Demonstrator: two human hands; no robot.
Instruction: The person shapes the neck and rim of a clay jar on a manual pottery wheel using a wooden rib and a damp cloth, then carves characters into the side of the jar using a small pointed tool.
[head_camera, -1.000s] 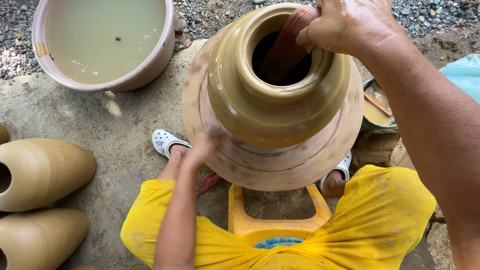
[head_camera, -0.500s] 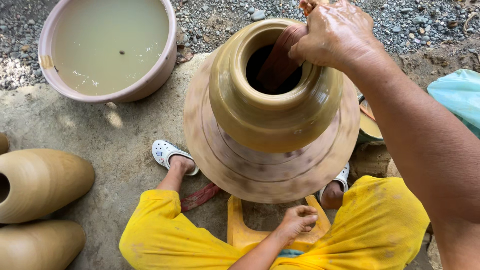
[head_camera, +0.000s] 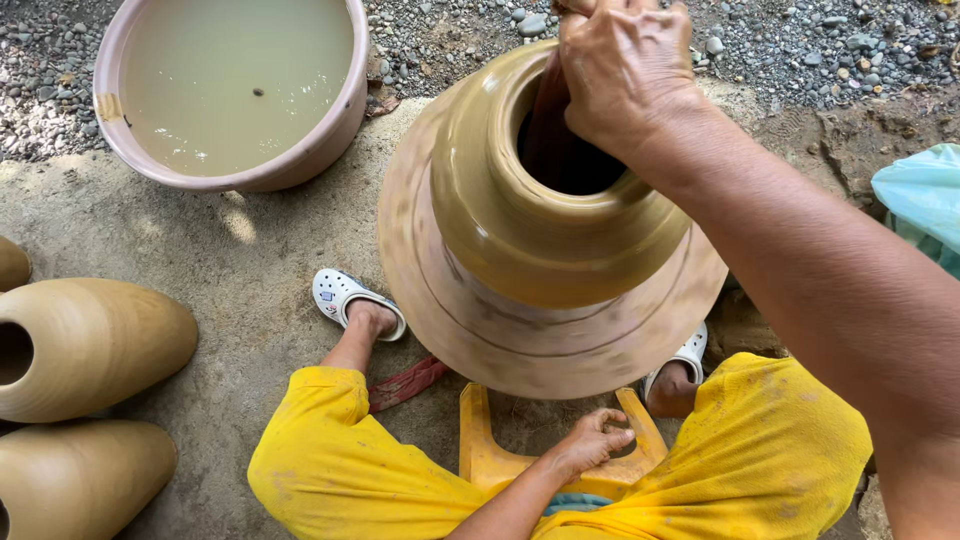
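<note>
A tall wet clay pot (head_camera: 520, 230) stands on a round wheel disc (head_camera: 520, 365) between my knees. My right hand (head_camera: 625, 75) is closed on a reddish-brown cloth (head_camera: 545, 120) at the far side of the pot's rim, and the cloth hangs down into the dark mouth. My left hand (head_camera: 595, 440) lies low between my legs, fingers curled over the front edge of the yellow plastic stool (head_camera: 490, 465) I sit on. I wear yellow shorts and white clogs (head_camera: 340, 295).
A pink basin (head_camera: 300, 165) of muddy water sits at the top left on gravel. Two finished clay pots (head_camera: 100, 340) (head_camera: 80, 480) lie on their sides at the left. A pale teal bag (head_camera: 925, 200) is at the right edge.
My left hand dropped from the wheel's left edge down to the stool between my legs. My right hand stays at the rim with the cloth.
</note>
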